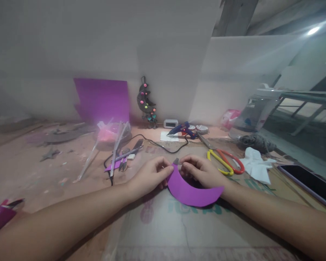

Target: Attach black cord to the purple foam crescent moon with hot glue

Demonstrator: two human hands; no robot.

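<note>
A purple paper crescent (191, 194) is held up just above the cardboard, its curve hanging down and one point reaching right across my right wrist. My left hand (159, 172) pinches its upper end between thumb and fingers. A small grey strip (176, 161) sticks up from that same tip. My right hand (197, 167) is closed at the other side of the tip, fingers curled and touching the crescent's inner edge. The undersides of the fingers on both hands are hidden.
Behind my hands lie a blue glue gun (180, 128), large scissors (224, 161) and small snips (123, 165). A finished crescent ornament (146, 99) and a purple sheet (103, 99) lean at the wall. Right are a tissue (256, 165) and a phone (311, 183).
</note>
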